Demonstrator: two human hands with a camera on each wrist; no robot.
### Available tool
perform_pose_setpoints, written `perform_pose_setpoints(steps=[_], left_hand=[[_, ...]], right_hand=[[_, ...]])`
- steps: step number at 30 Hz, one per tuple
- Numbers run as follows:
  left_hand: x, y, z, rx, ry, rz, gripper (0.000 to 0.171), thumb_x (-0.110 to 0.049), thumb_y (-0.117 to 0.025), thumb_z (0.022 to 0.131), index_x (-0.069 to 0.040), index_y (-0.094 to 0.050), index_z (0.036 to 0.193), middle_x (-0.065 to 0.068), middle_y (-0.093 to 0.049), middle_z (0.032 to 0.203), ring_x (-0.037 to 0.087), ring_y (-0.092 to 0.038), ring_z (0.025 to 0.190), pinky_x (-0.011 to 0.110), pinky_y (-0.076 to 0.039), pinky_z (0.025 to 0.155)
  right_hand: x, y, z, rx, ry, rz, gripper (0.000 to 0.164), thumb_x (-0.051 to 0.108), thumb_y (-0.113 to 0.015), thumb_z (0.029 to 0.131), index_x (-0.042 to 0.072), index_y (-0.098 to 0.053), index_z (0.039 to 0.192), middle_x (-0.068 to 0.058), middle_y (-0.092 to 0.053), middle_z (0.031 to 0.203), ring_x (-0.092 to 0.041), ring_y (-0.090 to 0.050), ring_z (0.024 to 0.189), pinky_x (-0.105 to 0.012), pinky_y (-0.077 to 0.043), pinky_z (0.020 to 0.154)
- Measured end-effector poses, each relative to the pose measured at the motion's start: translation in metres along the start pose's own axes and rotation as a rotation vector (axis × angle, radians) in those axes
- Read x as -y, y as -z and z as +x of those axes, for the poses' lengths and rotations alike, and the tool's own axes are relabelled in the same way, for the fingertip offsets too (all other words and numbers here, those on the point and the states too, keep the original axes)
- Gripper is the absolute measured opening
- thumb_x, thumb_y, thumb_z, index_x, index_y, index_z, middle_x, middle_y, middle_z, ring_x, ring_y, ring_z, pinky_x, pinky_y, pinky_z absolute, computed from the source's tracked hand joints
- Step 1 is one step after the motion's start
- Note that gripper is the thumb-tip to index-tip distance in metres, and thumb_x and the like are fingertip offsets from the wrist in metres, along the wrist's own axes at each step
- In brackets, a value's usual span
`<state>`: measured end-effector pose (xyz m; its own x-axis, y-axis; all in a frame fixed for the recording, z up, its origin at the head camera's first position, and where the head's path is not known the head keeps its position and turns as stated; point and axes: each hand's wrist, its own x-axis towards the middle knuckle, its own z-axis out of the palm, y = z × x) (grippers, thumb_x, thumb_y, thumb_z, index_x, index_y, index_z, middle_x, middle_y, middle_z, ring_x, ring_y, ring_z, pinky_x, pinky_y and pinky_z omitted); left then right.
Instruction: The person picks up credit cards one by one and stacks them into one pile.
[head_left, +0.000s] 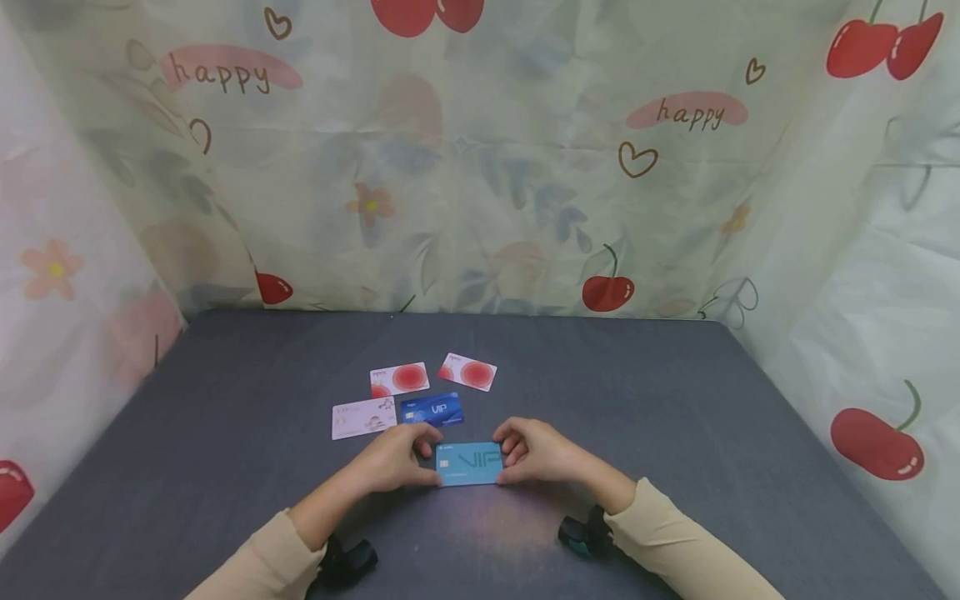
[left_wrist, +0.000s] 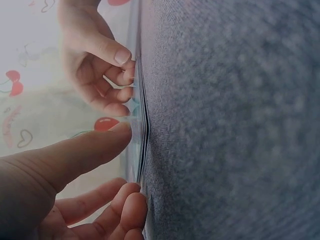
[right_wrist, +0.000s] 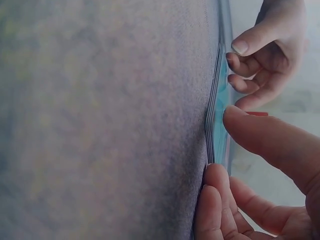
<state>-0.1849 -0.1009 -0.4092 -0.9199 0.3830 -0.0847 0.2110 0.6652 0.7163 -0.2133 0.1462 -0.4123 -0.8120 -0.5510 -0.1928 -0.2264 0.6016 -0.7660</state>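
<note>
A small stack of cards lies on the dark table, topped by a teal VIP card (head_left: 470, 464). In the wrist views its side shows several thin layers, including the card edges (right_wrist: 216, 100). My left hand (head_left: 401, 458) grips the left end of the stack, thumb at the near corner and curled fingers toward the far corner. At the right end my right hand (head_left: 536, 452) holds it in the same way. Behind the hands lie a blue VIP card (head_left: 432, 409), a pale pink card (head_left: 363, 417) and two white cards with red circles, the left card (head_left: 400, 379) and the right card (head_left: 468, 372).
The dark grey tabletop (head_left: 637, 400) extends around the cards. A patterned cloth (head_left: 480, 167) with cherries and hearts rises behind the table and at both sides. Black wrist devices, one left (head_left: 348, 564) and one right (head_left: 585, 533), sit under the sleeves.
</note>
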Motion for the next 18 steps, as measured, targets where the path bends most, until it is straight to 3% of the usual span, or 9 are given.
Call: perform_pose_setpoints(steps=[12, 18], left_hand=[[0.0010, 0.0055, -0.0003, -0.022, -0.082, -0.005, 0.041, -0.020, -0.077, 0.074, -0.001, -0.062, 0.107, 0.005, -0.059, 0.082, 0.010, -0.051, 0.064, 0.021, -0.044, 0.059], [0.0007, 0.0085, 0.0025, -0.039, -0.088, -0.006, 0.036, -0.018, -0.074, 0.077, -0.002, -0.063, 0.108, 0.004, -0.059, 0.082, 0.010, -0.051, 0.064, 0.022, -0.045, 0.057]], right_hand=[[0.0005, 0.0052, 0.0005, -0.036, 0.027, -0.052, 0.036, 0.020, -0.072, 0.080, 0.004, -0.059, 0.110, -0.008, -0.061, 0.094, -0.014, -0.058, 0.079, -0.027, -0.052, 0.075], [0.0005, 0.0092, 0.0025, -0.066, 0.019, -0.055, 0.033, 0.021, -0.071, 0.082, 0.007, -0.060, 0.110, -0.004, -0.060, 0.092, -0.014, -0.057, 0.079, -0.026, -0.052, 0.072]])
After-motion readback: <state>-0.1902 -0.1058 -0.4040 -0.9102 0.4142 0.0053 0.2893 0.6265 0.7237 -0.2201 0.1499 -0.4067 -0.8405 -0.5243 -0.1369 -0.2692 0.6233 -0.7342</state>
